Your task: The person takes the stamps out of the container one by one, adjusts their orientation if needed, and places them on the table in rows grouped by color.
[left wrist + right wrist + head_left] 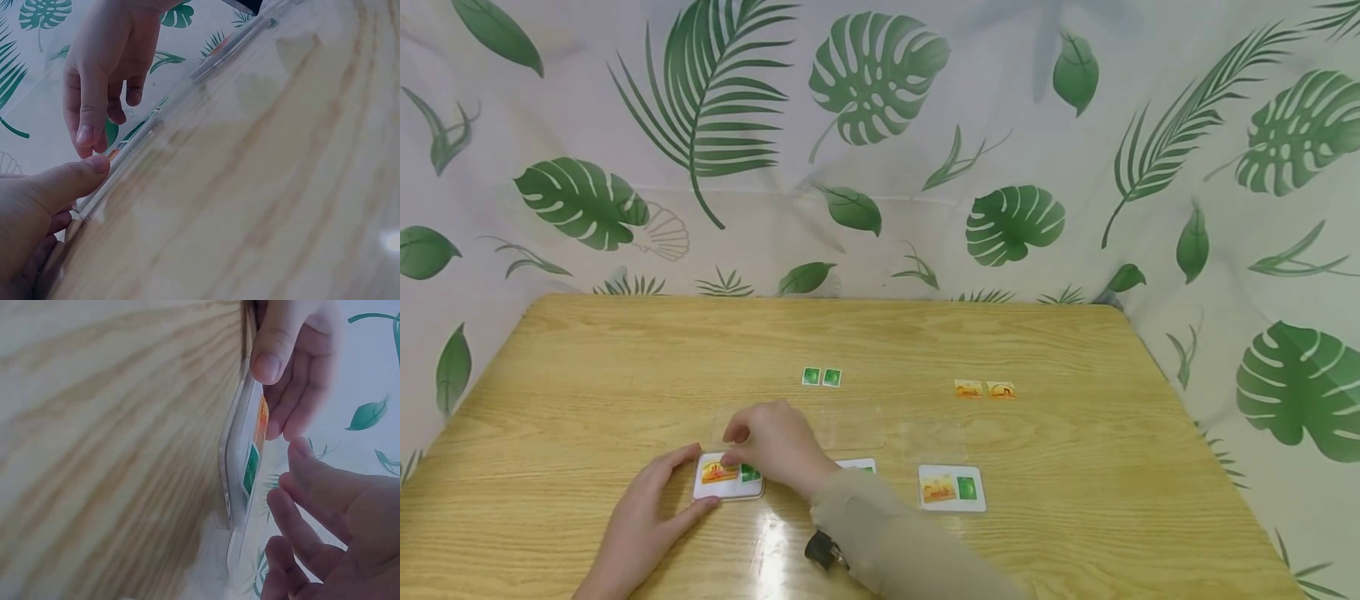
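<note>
At the left front of the table, my left hand [643, 512] holds a white, round-cornered card case [727, 492] by its edges, the thumb at the near edge and a finger at the far left corner. On the case's face lie an orange picture sticker [715, 472] and a green square sticker [750, 473]. My right hand [778, 442] is over the case with its fingers bent loosely downward, a fingertip close to the orange sticker. In the right wrist view, nothing shows between the fingers of my right hand [331, 519].
A second white case [859, 463] is partly hidden by my right sleeve. A third case [951, 505] with orange and green stickers lies to the right. Clear plastic lids [853, 427] lie behind. Green stickers [822, 377] and orange stickers [984, 390] lie farther back.
</note>
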A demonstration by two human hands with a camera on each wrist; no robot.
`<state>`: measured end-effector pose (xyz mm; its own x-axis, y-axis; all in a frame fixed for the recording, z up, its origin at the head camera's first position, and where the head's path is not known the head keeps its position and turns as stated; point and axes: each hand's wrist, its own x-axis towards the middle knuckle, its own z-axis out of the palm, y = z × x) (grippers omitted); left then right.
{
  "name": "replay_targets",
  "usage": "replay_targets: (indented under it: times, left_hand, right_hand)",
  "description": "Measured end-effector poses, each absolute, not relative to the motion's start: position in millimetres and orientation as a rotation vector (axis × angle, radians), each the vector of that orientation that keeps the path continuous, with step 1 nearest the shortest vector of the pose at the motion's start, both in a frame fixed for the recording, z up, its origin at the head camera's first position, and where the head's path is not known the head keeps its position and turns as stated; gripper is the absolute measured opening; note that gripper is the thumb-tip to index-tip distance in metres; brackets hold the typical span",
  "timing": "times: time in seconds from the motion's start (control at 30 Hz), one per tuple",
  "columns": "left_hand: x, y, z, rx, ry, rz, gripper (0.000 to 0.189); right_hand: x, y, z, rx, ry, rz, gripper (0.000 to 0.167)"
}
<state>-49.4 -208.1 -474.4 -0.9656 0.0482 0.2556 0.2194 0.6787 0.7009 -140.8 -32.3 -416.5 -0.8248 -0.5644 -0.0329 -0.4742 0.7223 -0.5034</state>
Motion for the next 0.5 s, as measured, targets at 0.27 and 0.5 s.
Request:
replay_targets:
  times: [0.27,0.5]
  left_hand:
    - [-49.2,-208.3,-474.2,-0.231,-2.672,-1.156,0.061]
    - [-49.8,-208.7,-475.2,-0.238,-2.661,-1.15,0.061]
  right_hand:
    - [-140.5,-44.9,-420.6,-0.759,2.767,-0.556,0.022]
    - [-140.9,-47.7,-420.9,-0.767,2.787,-0.519,0.024]
